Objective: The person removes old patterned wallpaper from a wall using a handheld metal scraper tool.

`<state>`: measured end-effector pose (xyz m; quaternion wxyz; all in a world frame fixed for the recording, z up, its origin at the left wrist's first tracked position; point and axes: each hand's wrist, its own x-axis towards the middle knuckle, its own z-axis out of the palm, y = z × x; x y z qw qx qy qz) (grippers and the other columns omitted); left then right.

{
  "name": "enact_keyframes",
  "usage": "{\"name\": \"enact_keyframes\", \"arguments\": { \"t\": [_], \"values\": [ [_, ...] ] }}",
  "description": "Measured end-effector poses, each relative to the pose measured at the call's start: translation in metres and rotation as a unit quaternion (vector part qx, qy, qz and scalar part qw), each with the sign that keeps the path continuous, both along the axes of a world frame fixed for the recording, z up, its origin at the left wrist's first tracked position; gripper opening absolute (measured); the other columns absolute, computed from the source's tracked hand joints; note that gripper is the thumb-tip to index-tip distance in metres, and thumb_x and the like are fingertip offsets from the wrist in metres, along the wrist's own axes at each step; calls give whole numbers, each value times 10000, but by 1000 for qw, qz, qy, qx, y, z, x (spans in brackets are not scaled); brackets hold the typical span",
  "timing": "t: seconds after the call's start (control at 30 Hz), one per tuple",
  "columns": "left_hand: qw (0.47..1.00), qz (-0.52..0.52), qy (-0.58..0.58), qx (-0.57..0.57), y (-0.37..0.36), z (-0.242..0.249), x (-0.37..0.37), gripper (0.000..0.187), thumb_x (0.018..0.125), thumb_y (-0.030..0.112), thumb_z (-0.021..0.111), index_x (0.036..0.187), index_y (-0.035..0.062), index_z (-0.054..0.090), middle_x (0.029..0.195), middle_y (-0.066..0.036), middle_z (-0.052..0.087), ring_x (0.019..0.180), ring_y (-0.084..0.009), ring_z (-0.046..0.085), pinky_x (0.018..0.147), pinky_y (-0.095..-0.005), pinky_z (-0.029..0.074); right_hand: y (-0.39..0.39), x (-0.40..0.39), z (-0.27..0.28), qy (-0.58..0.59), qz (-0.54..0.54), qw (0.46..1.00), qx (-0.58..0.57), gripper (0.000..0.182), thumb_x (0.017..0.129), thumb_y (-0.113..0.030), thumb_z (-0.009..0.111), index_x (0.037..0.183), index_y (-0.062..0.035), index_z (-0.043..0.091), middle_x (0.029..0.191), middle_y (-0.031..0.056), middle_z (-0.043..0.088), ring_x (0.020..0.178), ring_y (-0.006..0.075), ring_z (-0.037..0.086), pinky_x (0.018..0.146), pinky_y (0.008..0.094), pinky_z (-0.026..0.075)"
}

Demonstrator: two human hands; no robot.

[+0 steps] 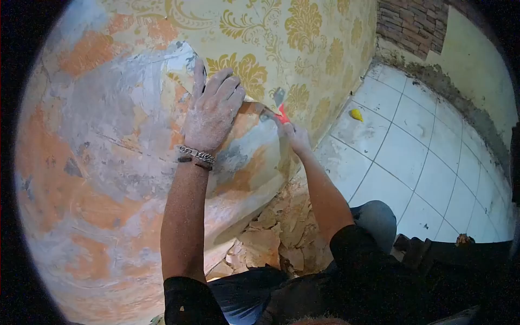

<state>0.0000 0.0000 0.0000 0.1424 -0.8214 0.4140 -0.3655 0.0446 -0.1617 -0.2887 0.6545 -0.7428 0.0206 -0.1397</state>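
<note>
My left hand (213,108), dusty and wearing a chain bracelet (196,154), lies against the wall with its fingers stretched over the torn edge of the patterned wallpaper (303,27). To its right, my right hand (297,138) is closed around the red handle of a scraper (281,114). The scraper's metal blade points upward, overlapping the gold-patterned paper in this view. Between the two hands, a strip of paper edge curls away from the wall. Bare plaster (124,119) with orange and grey patches shows left of and below the hands.
Torn wallpaper scraps (281,233) are heaped at the wall's foot, below my arms. White floor tiles (401,151) spread to the right, with a small yellow object (356,114) on them. Brick-patterned covering (414,24) is on the far wall. My bent knee (376,219) is near the right arm.
</note>
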Motion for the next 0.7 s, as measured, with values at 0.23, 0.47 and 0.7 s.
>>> {"name": "enact_keyframes", "arguments": {
  "t": [0.23,0.47,0.7],
  "values": [
    [999,-45,-1,-25,4,2,1,158,775,95,580,933,107,589,1048,-28,593,1151,-197,536,1173,-508,223,-60,38,51,-61,-20,967,-245,592,849,-637,493,976,-98,703,861,186,677,831,383,645,700,473,486],
    [993,-85,20,-78,3,3,1,163,792,96,566,954,91,572,1029,-48,601,1073,-210,588,1115,-448,356,-68,68,78,-306,-83,891,-326,359,821,-488,611,963,-167,683,950,108,683,913,331,640,784,427,510],
    [990,-97,51,-93,3,5,-4,302,714,-22,609,1007,47,594,1102,-109,621,1085,-320,586,1011,-455,444,-77,38,121,-25,-17,948,-318,364,805,-475,620,1073,-241,693,1018,99,692,930,291,659,804,409,512]
  ]
}}
